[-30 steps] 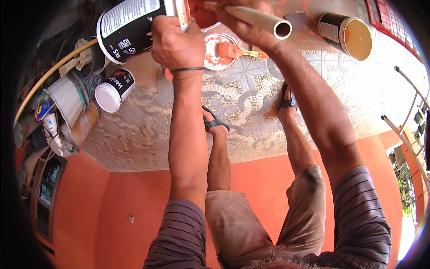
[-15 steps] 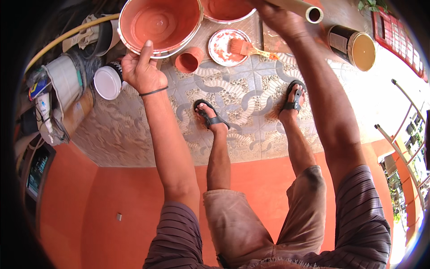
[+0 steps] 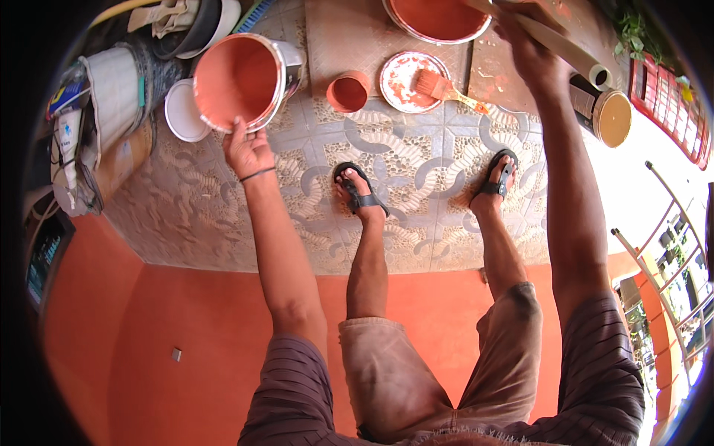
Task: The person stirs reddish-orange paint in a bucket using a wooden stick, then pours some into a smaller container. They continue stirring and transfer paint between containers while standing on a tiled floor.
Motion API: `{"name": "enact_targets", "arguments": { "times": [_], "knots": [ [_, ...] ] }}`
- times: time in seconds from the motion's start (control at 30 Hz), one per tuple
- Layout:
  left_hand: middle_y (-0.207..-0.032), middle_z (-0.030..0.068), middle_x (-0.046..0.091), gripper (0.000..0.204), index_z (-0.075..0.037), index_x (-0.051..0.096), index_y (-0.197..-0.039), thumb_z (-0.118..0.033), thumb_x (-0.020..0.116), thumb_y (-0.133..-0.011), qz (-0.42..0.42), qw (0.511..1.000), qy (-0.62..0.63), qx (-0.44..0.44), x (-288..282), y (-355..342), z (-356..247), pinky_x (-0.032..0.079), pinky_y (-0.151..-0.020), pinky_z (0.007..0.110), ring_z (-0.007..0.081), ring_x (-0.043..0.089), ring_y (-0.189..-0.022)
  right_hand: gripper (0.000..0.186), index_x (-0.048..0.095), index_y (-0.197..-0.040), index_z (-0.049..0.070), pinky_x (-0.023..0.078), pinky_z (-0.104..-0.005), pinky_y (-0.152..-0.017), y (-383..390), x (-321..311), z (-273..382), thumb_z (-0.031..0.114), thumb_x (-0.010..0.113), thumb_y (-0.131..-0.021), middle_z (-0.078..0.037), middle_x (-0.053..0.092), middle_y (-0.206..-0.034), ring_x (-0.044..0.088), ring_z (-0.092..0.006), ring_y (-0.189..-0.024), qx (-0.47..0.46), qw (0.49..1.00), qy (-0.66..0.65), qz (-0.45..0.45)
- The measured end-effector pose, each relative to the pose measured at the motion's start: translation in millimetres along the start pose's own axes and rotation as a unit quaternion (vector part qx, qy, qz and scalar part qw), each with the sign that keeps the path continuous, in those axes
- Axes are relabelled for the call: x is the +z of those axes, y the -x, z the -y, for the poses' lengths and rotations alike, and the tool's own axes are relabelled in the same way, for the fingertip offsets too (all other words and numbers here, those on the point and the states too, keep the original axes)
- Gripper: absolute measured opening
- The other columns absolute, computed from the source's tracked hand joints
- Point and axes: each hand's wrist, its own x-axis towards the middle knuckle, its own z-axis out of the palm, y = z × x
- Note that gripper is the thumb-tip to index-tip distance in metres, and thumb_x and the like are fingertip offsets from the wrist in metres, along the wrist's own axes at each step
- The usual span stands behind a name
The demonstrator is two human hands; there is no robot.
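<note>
At the left, my left hand (image 3: 249, 154) grips the lower rim of a tilted paint bucket (image 3: 236, 78), whose inside is coated orange-red. My right hand (image 3: 532, 56) is closed round a pale hollow pipe (image 3: 569, 50), its open end pointing right. The pipe's other end reaches toward a second bucket of orange-red paint (image 3: 439, 18), cut off at the top edge; whether it touches the paint I cannot tell. Between my hands, a paintbrush (image 3: 439, 84) with painted bristles rests on a paint-smeared white lid (image 3: 394, 93). A small orange-red cup (image 3: 347, 93) stands beside it.
Another white lid (image 3: 184, 111) lies near the left bucket. A can (image 3: 613, 119) is on its side at the right, by a red crate (image 3: 669, 111). Bags and tubs (image 3: 111, 97) crowd the left. Brown boards (image 3: 502, 70) lie under the paint things.
The bucket in my left hand has moved left and down, away from the second bucket, and tipped sideways. My right hand has shifted right with the pipe. The view has shifted slightly.
</note>
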Motion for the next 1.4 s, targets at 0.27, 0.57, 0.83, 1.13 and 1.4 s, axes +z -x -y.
{"name": "enact_targets", "arguments": {
  "times": [0.27, 0.57, 0.83, 1.13, 1.4],
  "knots": [
    [-0.119, 0.014, 0.069, 0.026, 0.0, 0.064, -0.122, 0.001, 0.071, -0.096, 0.007, 0.997, 0.055, -0.048, 3.4, -75.8, 52.2, 0.059, -0.095, 0.047, 0.0276, 0.068, -0.108, 0.018, 0.073, -0.108, -0.004, 0.061, -0.0292, -0.078, 9.9, 24.1, 20.1, 0.011, 0.069, -0.099, -0.013, 0.076, -0.091, 0.074, -0.0155, -0.083, 0.023, 0.999, -0.032, 0.028],
    [-0.124, 0.0129, 0.068, 0.028, -0.004, 0.059, -0.131, -0.011, 0.066, -0.104, 0.035, 0.998, 0.052, -0.027, -15.6, -76.6, 57.7, 0.06, -0.097, 0.046, 0.0286, 0.07, -0.107, 0.018, 0.073, -0.108, -0.003, 0.063, -0.0308, -0.078, 33.7, 12.1, 24.9, 0.013, 0.069, -0.101, -0.011, 0.078, -0.092, 0.078, -0.0195, -0.084, 0.065, 0.996, -0.002, 0.054],
    [-0.126, 0.0119, 0.063, 0.04, -0.005, 0.056, -0.135, -0.024, 0.071, -0.103, -0.133, 0.978, -0.106, -0.121, -45.6, 22.6, 57.5, 0.057, -0.096, 0.048, 0.0303, 0.063, -0.117, 0.018, 0.072, -0.107, -0.004, 0.062, -0.03, -0.076, 4.3, 10.4, 11.5, 0.012, 0.069, -0.099, -0.01, 0.076, -0.089, 0.076, -0.0172, -0.081, -0.041, 0.997, 0.068, 0.003],
    [-0.073, -0.0025, 0.064, 0.029, -0.014, 0.066, -0.095, -0.041, 0.065, -0.106, -0.028, 0.855, 0.126, -0.502, 43.8, 344.2, 74.9, 0.048, -0.052, 0.024, 0.0094, 0.057, -0.057, 0.016, 0.071, -0.106, -0.002, 0.061, -0.0329, -0.076, -6.3, 21.1, 3.1, 0.011, 0.062, -0.101, -0.011, 0.075, -0.088, 0.076, -0.0194, -0.082, -0.087, 0.994, 0.045, 0.055],
    [-0.074, -0.0007, 0.062, 0.049, -0.008, 0.068, -0.094, -0.055, 0.063, -0.105, -0.022, 0.892, -0.046, -0.45, 70.9, 350.3, 101.9, 0.046, -0.052, 0.026, 0.009, 0.059, -0.059, 0.018, 0.073, -0.107, -0.003, 0.061, -0.0303, -0.078, 21.6, 5.4, 23.4, 0.014, 0.069, -0.1, -0.013, 0.077, -0.091, 0.076, -0.017, -0.08, 0.132, 0.991, -0.019, 0.035]
  ]
}}
